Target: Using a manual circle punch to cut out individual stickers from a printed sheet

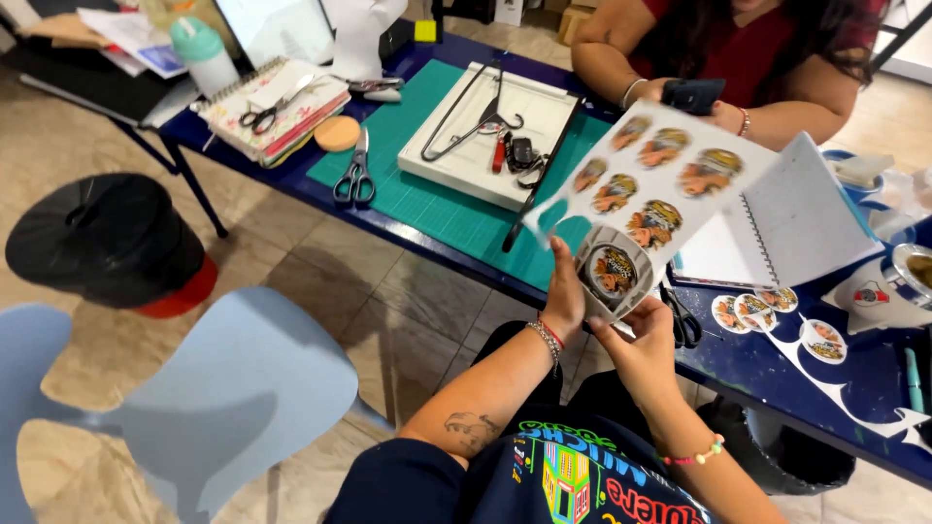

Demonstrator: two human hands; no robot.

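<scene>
I hold a white sheet of printed round pictures [680, 165] up over the near edge of the blue table [757, 369]. My left hand [565, 296] pinches its lower left part, beside a partly cut-out round picture [612, 272]. My right hand [643, 351] is just under that picture and grips black-handled scissors [685, 322], whose blades are hidden behind the paper. Several cut-out round pictures [755, 311] lie on the table to the right.
Across the table another person holds a dark phone [691, 94]. An open spiral notebook [786, 218], a green cutting mat [427, 199] with a white paper trimmer [481, 136] and spare scissors [355, 177] lie there. A black bin [102, 238] and a pale blue chair [233, 388] stand at my left.
</scene>
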